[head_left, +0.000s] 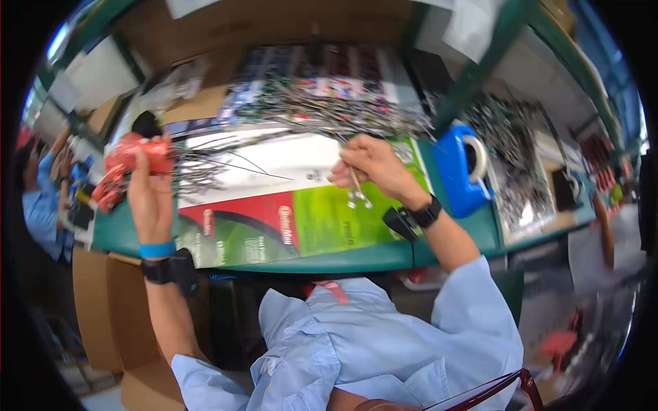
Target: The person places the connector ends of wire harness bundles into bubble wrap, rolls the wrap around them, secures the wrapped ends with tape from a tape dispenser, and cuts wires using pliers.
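Note:
At the left of the bench, my left hand [152, 188] is closed around a red plastic-wrapped bundle [140, 159], from which thin dark wires [205, 164] fan out to the right. My right hand [373, 168] pinches a few thin wire pieces with shiny metal ends [358, 198], held above the green part of a printed sheet [322, 219]. Behind both hands, a long heap of tangled wires [308, 106] lies across the back of the bench. Motion blurs the wires.
A blue tape dispenser [456, 171] with a pale roll stands right of my right hand. Beyond it is a tray of wires [514, 151]. An open cardboard box [103, 308] is below left. Co-workers [44, 198] are at the far left and right.

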Motion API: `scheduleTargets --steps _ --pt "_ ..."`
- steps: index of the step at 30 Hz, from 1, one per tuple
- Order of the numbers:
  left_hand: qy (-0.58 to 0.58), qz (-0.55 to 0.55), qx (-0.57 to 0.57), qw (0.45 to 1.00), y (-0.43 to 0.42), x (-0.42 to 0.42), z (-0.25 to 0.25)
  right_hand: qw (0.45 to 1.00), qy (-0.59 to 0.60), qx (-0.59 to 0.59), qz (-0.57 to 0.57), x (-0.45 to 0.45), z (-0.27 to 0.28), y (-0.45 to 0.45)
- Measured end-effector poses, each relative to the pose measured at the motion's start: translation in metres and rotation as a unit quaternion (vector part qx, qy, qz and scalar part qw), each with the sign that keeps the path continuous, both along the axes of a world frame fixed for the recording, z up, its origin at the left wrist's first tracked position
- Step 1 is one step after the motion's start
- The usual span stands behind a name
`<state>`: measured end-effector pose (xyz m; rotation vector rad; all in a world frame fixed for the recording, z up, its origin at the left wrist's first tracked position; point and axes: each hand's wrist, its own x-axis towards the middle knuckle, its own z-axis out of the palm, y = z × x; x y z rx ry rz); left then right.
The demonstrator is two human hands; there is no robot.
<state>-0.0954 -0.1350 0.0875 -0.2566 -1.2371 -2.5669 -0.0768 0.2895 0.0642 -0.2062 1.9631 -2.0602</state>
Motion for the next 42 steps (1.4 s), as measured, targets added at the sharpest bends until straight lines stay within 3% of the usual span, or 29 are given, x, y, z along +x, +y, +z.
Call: scheduleTargets --steps 2,3,4,5,7,9,13,15,18,19,21,23,26,28,29,31,33,35,37,39,42 --pt "0.034 0.073 -0.107 0.991 -0.014 0.003 -0.012 0.995 0.048 0.077 0.043 -0.004 0.003 -0.015" --pt "0.028 0.1 -0.079 0.991 -0.013 0.01 -0.012 0.987 0.069 0.128 0.071 -0.001 0.01 -0.022" --pt "0.015 0.124 -0.065 0.99 -0.016 0.014 -0.018 0.991 0.048 0.086 0.093 0.003 0.014 -0.032" --pt "-0.003 0.143 -0.048 0.989 -0.023 0.018 -0.026 0.984 0.026 0.121 0.128 0.003 0.015 -0.036" --pt "-0.117 0.146 -0.029 0.982 -0.041 0.028 -0.052 0.971 -0.079 0.087 0.208 0.007 0.013 -0.043" --pt "-0.22 0.137 -0.024 0.966 -0.044 0.04 -0.064 0.959 -0.102 0.078 0.253 0.002 -0.002 -0.044" --pt "-0.268 0.131 -0.05 0.953 -0.063 0.041 -0.074 0.956 -0.117 0.088 0.254 -0.007 -0.01 -0.054" --pt "-0.263 0.121 -0.047 0.956 -0.081 0.023 -0.066 0.98 -0.097 0.0 0.175 -0.012 -0.014 -0.065" --pt "-0.171 0.193 0.014 0.966 -0.118 -0.032 -0.046 0.976 -0.096 -0.145 0.128 -0.019 -0.004 -0.092" --pt "-0.13 0.203 0.03 0.97 -0.141 -0.054 -0.041 0.976 -0.047 -0.155 0.143 -0.025 -0.009 -0.096" --pt "-0.11 0.263 0.096 0.954 -0.192 -0.1 -0.034 0.993 0.058 -0.065 0.082 -0.027 -0.012 -0.109" --pt "-0.125 0.243 0.095 0.957 -0.22 -0.119 -0.023 0.994 0.055 -0.04 0.083 -0.028 -0.019 -0.112" --pt "-0.235 0.331 0.015 0.914 -0.265 -0.136 -0.051 0.995 0.009 0.007 0.095 -0.019 -0.033 -0.106" --pt "-0.253 0.311 -0.011 0.916 -0.283 -0.136 -0.079 0.993 -0.017 0.014 0.115 -0.014 -0.046 -0.099" --pt "-0.252 0.375 -0.003 0.892 -0.238 -0.121 -0.06 0.991 -0.019 0.027 0.127 -0.014 -0.054 -0.095" --pt "-0.311 0.349 -0.089 0.879 -0.252 -0.125 -0.083 0.987 -0.013 0.074 0.139 -0.009 -0.049 -0.087" --pt "-0.322 0.399 -0.113 0.851 -0.201 -0.115 -0.056 0.986 0.008 0.102 0.135 -0.004 -0.036 -0.085" --pt "-0.27 0.34 -0.117 0.893 -0.165 -0.105 -0.033 0.974 0.047 0.168 0.143 0.005 -0.02 -0.079" --pt "-0.218 0.22 -0.172 0.935 -0.184 -0.104 -0.046 0.972 0.093 0.17 0.133 0.017 -0.007 -0.068" --pt "-0.148 0.177 -0.18 0.956 -0.144 -0.076 -0.019 0.971 0.1 0.186 0.109 0.03 0.001 -0.054" --pt "-0.157 0.151 -0.371 0.903 -0.12 -0.052 -0.009 0.965 0.116 0.225 0.064 0.048 -0.003 -0.029"
